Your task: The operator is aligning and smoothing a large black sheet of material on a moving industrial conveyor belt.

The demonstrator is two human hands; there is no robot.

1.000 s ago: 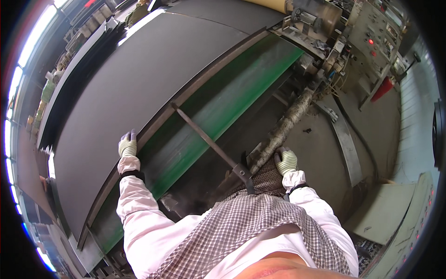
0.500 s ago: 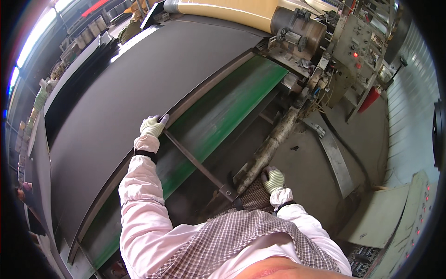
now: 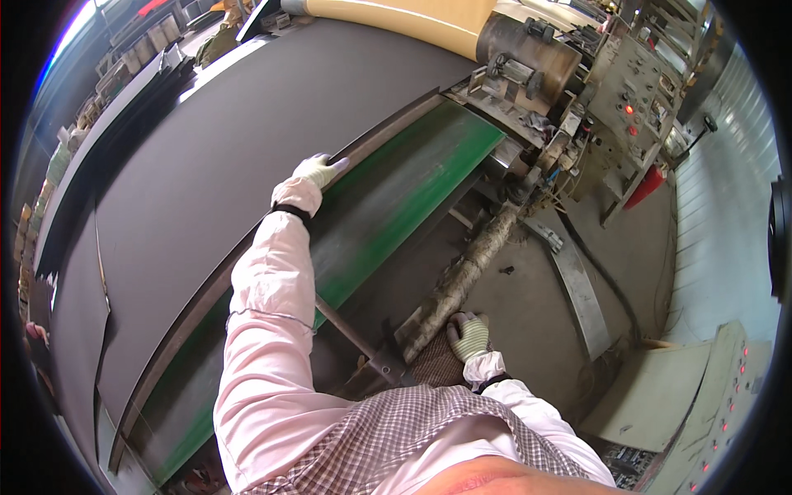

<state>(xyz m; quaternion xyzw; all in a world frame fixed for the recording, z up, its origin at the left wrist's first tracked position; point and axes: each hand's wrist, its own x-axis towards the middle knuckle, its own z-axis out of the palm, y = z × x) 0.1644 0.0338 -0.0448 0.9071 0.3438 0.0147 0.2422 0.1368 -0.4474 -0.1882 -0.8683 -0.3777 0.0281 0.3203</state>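
Note:
My left hand (image 3: 320,171), in a pale glove, rests on the near edge of a wide dark grey sheet (image 3: 247,140). Its fingers stretch forward over the metal rail (image 3: 375,147) along that edge, and no grip on anything shows. Below the rail lies a green belt-like surface (image 3: 404,194). Lower right, my right hand (image 3: 470,337) in a striped glove rests on the checked cloth (image 3: 437,361) over my leg. Its fingers bend loosely and appear to hold nothing. A metal bar (image 3: 351,330) runs from the belt toward my body.
A large tan roll (image 3: 404,21) lies at the back beside a dark drum (image 3: 528,62). A stained roller (image 3: 462,280) slants beside my right hand. Control panels with red lights (image 3: 631,99) stand far right, and a cabinet (image 3: 660,396) stands near right. A metal strip (image 3: 577,289) lies on the floor.
My left hand has slid forward and to the right along the sheet's edge, its arm reaching farther. The view has shifted slightly. My right hand stays on the checked cloth.

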